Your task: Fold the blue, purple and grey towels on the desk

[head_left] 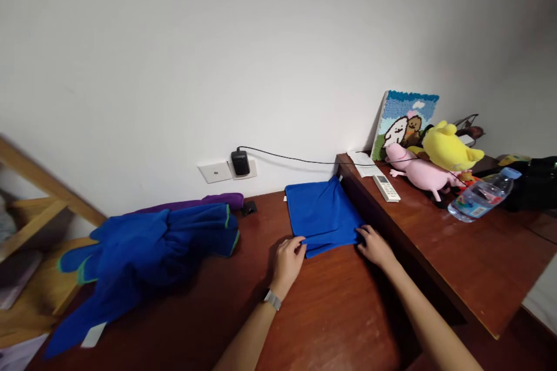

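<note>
One blue cloth (319, 203) lies on the tabletop (331, 307), near the wall (278, 58) and up against the side of the higher desk (435, 249). Both grips look pinched on its near edge, the left hand (288, 261) towards one corner, the right hand (376, 246) towards the other. From where I stand, creases run across that edge and a layer pokes out underneath, so an uneven pull could skew the layers or set the wrinkles in. The far right corner already rides up beside the desk's side; it might bunch there if pushed further. Above, a black cord (296, 158) runs from the charger (239, 162) to the desk, and a high lift could snag it. Farther left, the loose heap of blue cloths (152, 243) sprawls out; a stray left elbow might drag it.
</note>
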The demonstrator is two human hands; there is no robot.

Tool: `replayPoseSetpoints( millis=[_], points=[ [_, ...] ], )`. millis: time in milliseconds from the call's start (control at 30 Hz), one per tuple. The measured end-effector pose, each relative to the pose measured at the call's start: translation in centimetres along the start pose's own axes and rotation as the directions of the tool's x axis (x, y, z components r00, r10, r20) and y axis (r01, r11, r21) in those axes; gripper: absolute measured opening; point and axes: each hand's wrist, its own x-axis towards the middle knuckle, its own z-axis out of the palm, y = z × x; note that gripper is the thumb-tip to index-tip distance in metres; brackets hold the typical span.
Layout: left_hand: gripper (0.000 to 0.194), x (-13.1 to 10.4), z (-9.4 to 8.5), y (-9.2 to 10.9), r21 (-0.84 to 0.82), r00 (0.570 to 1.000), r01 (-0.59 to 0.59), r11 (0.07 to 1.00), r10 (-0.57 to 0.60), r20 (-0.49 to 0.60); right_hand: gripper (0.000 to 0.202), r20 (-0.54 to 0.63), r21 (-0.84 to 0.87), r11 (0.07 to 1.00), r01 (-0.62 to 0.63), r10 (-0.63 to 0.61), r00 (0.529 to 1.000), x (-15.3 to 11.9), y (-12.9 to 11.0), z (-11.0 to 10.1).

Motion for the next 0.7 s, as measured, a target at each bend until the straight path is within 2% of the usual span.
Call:
replayPoseSetpoints(
  millis=[100, 200, 333, 433, 500, 567, 633, 700],
  points=[
    [0.029, 1.3, 0.3, 0.3, 0.005, 1.0, -0.028, 1.0, 0.028, -0.006, 0.039, -0.014, 0.111, 0.994, 0.015, -0.014, 1.0, 1.0, 0.4, -0.2],
    [0.03, 0.9, 0.8, 0.5, 0.042, 0.997, -0.072, 0.997, 0.07, 0.038, 0.034, -0.043, 0.155, 0.988, 0.018, -0.012, 0.999, 1.5, 0.7, -0.1],
    [0.033, -1.8, 0.8, 1.0, 0.131, 0.991, -0.104, 0.986, 0.091, 0.1, 0.028, -0.039, 0.051, 0.998, 0.02, -0.018, 0.999, 0.6, 1.2, -0.1],
    [0.036, -4.7, 0.0, 1.8, 0.196, 0.99, -0.104, 0.975, 0.083, 0.111, 0.025, -0.048, -0.059, 0.998, -0.016, 0.013, 0.999, -1.1, 0.9, -0.2],
    [0.036, -7.2, -1.1, 2.0, 0.242, 0.991, -0.106, 0.965, 0.081, 0.111, 0.024, -0.106, -0.129, 0.991, -0.035, 0.022, 0.994, -2.9, 0.2, 0.3],
    [0.036, -9.9, -2.9, 1.3, 0.282, 0.992, -0.1, 0.954, 0.074, 0.101, 0.023, -0.204, -0.168, 0.986, -0.006, -0.029, 0.979, -5.4, -1.1, 1.3],
    [0.031, -12.5, -5.7, -0.4, 0.315, 0.996, -0.079, 0.946, 0.059, 0.073, 0.023, -0.288, -0.16, 0.985, 0.065, -0.11, 0.951, -8.4, -2.9, 3.0],
    [0.026, -14.1, -9.9, -3.0, 0.351, 1.0, -0.025, 0.936, 0.021, 0.016, 0.024, -0.332, -0.117, 0.984, 0.135, -0.167, 0.928, -11.4, -4.8, 4.9]
  ],
)
